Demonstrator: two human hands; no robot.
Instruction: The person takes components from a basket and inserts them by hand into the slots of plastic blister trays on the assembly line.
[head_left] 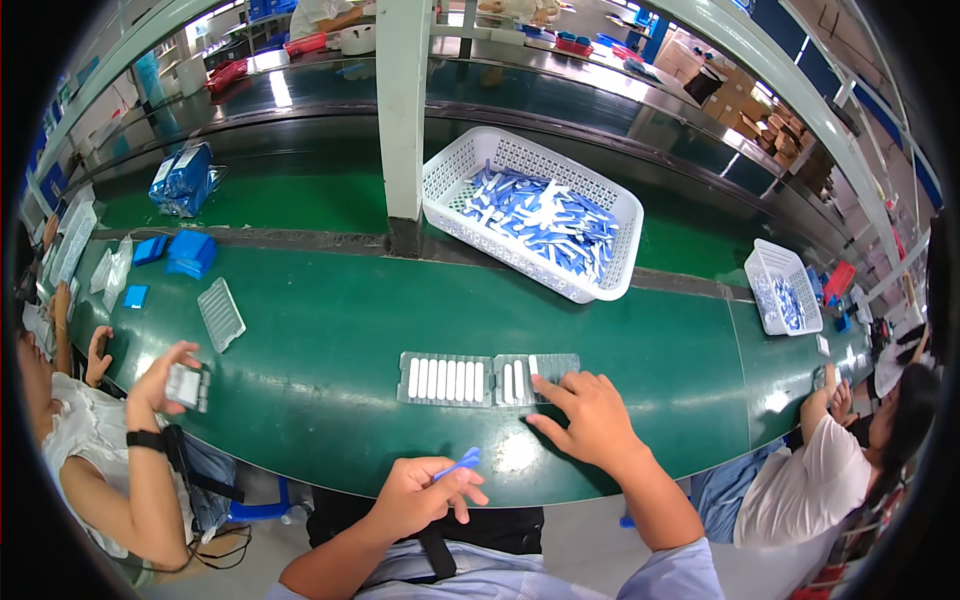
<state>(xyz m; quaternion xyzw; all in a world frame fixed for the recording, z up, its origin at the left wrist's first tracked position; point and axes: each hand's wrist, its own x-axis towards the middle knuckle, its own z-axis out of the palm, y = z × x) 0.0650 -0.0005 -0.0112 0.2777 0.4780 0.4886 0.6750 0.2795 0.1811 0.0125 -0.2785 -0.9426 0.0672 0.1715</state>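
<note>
My left hand (425,495) is closed around a small blue plastic stick (460,463), held in front of me at the table's near edge. To its upper right, my right hand (590,420) reaches over a clear hinged plastic case (493,382) lying unfolded on the green table. The index fingertip touches a white stick (533,366) in the case's right half, while the thumb stays apart from it. A few more white sticks (512,383) lie beside that one. The left half holds a full row of white sticks (444,380).
Ahead stands a large white basket (480,225) heaped with blue and white sticks. A white post (404,120) rises beside it. A clear empty tray (221,314) and blue packs (191,253) lie left. Co-workers sit either side; a smaller basket (790,315) stands right.
</note>
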